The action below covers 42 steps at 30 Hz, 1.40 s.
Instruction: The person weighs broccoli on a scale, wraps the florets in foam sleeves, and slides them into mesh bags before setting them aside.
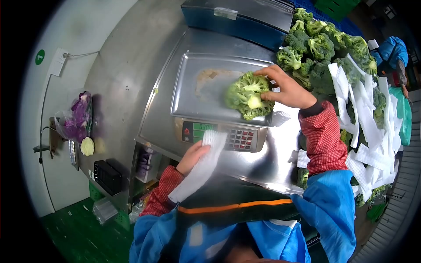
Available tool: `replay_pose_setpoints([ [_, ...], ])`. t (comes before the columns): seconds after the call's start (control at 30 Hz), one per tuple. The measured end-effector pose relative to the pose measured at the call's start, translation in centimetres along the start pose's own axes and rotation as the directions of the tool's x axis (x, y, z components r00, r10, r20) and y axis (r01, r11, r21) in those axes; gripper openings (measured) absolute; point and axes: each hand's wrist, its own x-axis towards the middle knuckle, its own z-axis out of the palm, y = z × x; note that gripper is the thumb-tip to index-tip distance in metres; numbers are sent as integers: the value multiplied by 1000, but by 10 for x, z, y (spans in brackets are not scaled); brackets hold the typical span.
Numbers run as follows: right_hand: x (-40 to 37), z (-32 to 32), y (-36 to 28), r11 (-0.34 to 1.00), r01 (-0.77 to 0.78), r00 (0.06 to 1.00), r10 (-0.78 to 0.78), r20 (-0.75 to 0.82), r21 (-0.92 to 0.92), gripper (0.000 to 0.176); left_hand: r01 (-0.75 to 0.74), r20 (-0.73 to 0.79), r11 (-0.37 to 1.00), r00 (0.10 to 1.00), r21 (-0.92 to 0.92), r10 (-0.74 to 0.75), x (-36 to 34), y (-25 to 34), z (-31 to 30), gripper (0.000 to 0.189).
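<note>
The person's right hand [287,90] has its thumb and fingers curved around the near edge of a broccoli head [247,96], holding it with the cut stem turned up, at the right end of the metal pan [197,101] of a scale; whether the pan bears its full weight cannot be told. The left hand [193,157] is closed on a white mesh sleeve [195,177], pinching it near its upper end so that it slants down toward the forearm, in front of the scale's green display [204,127] and beside its keypad [241,139]. To the right is a heap of broccoli [322,48], with more white sleeves [372,127] draped over its nearer part. A dark box [237,22] stands beyond the pan. On the left part of the steel worktop [116,83] lie a purple cabbage [82,111] in clear plastic, a pale cut vegetable [87,147] and a black tray [108,176]. Another person in blue [390,50] stands at far right, near a green bag [401,114].
</note>
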Motion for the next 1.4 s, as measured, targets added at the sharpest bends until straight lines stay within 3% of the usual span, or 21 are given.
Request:
replay_pose_setpoints([
  [0.13,-7,4,9,942,-101,990,128,-65,320,59,10,-5,1000,1000,23,-10,4,10,6,35],
  [0.23,-13,-6,22,963,-70,989,101,-106,261,59,44,-13,998,999,35,-43,6,13,7,35],
  [0.37,-1,12,27,998,41,999,-41,-3,57,63,90,-44,994,995,59,-87,10,8,13,35],
  [0.4,2,19,29,998,49,998,-47,-43,46,68,89,-38,994,996,63,-86,11,8,16,36],
  [0.5,2,16,27,995,64,996,-59,-73,75,74,64,-20,997,998,53,-63,10,7,22,36],
  [0.63,-6,4,19,968,-82,993,101,-68,239,85,7,4,1000,1000,29,-7,3,4,19,37],
  [0.77,-11,1,24,823,-137,978,201,-58,551,81,-1,3,1000,1000,17,1,-2,5,20,36],
  [1.03,-18,17,56,779,-101,941,277,-194,619,61,-13,-1,1000,1000,21,13,-9,3,26,36],
  [1.23,-18,30,60,856,-68,940,227,-254,513,52,-28,37,999,999,30,27,-10,1,28,36],
  [1.27,-16,31,61,892,-99,914,256,-313,441,43,-31,47,999,998,36,29,-10,0,28,36],
  [1.37,-17,31,68,738,-117,874,394,-284,665,34,-22,46,999,999,29,21,-11,1,35,37],
  [1.4,-15,34,70,656,-52,824,454,-339,753,38,-27,38,999,999,37,26,-12,1,35,37],
])
